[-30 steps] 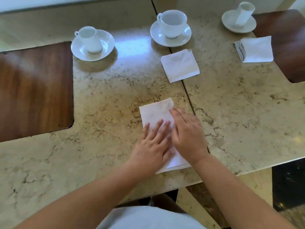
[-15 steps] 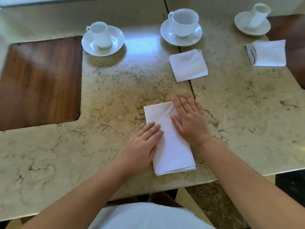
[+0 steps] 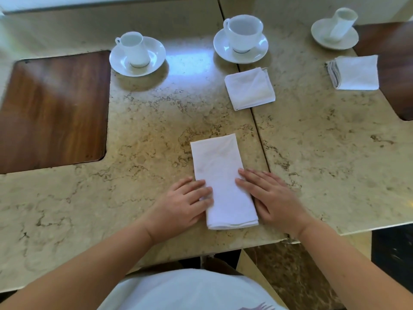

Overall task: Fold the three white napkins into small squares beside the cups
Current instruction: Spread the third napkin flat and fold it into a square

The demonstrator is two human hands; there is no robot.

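A white napkin (image 3: 221,177) lies as a long narrow rectangle near the table's front edge. My left hand (image 3: 185,203) rests flat at its left side, fingertips on the cloth. My right hand (image 3: 271,198) lies flat at its right side, fingertips touching the edge. Neither hand grips anything. A second napkin (image 3: 249,88), a small square, lies just in front of the middle cup (image 3: 243,32). A third napkin (image 3: 355,72), also a small square, sits in front of the right cup (image 3: 343,23). The left cup (image 3: 134,49) has no napkin beside it.
Each cup stands on a white saucer (image 3: 156,55). The marble table (image 3: 324,153) has a seam running from the middle cup to the front edge. Dark wood insets (image 3: 53,110) lie at the left and far right. A wall borders the back.
Both hands have slid apart and toward me, off the middle of the long napkin to its two sides. More of the napkin's surface now shows.
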